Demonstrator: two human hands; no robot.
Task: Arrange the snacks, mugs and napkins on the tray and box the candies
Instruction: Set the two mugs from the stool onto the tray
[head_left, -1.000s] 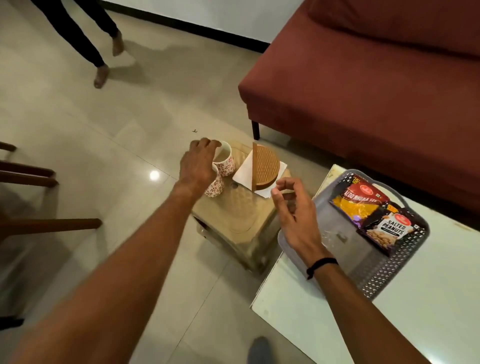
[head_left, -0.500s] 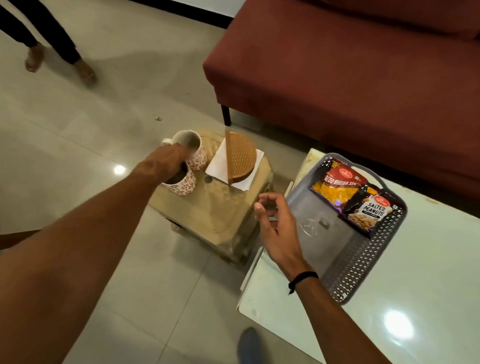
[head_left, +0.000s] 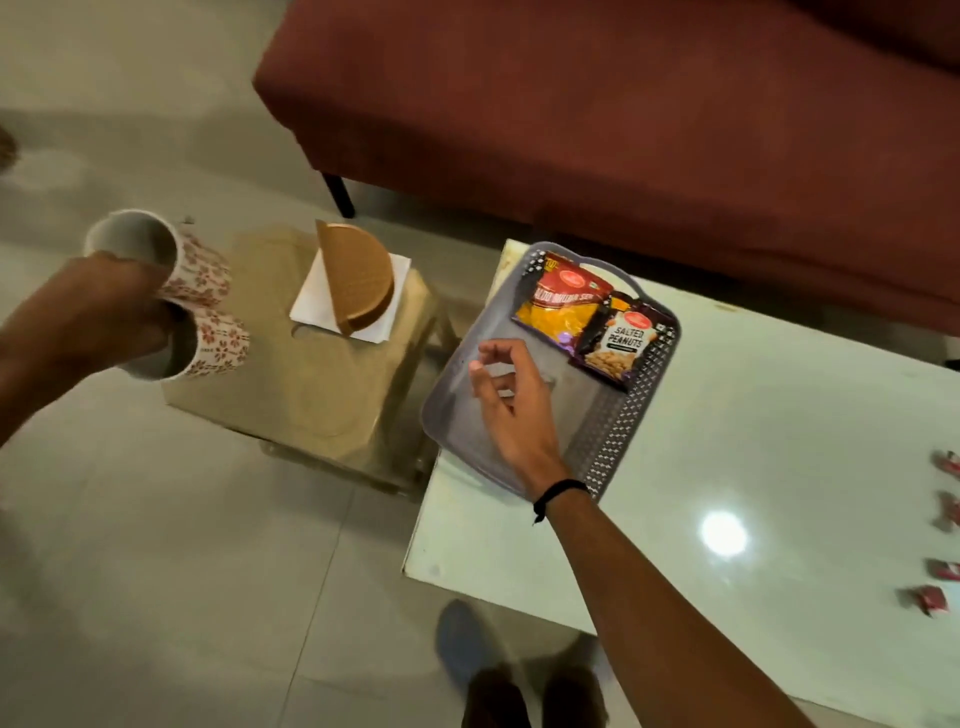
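Note:
My left hand (head_left: 98, 306) grips two white mugs with red flower print, the upper mug (head_left: 171, 260) and the lower mug (head_left: 208, 345), lifted at the left edge of the tan stool (head_left: 322, 395). White napkins (head_left: 311, 306) lie on the stool in a brown half-round holder (head_left: 358, 278). The grey tray (head_left: 613, 431) sits on the white table and holds a red-yellow snack packet (head_left: 561, 306) and a salted peanuts packet (head_left: 621, 340). My right hand (head_left: 511, 400) hovers over the tray's bare near part with loosely curled fingers, holding nothing.
Several red-wrapped candies (head_left: 930, 605) lie along the right edge of the white table (head_left: 753, 467). A dark red sofa (head_left: 623, 130) stands behind the table and stool. My feet (head_left: 530, 696) are on the tiled floor below.
My left hand has lifted both mugs up off the stool and toward the left. My right hand has moved from beside the stool to over the tray. The view has shifted right.

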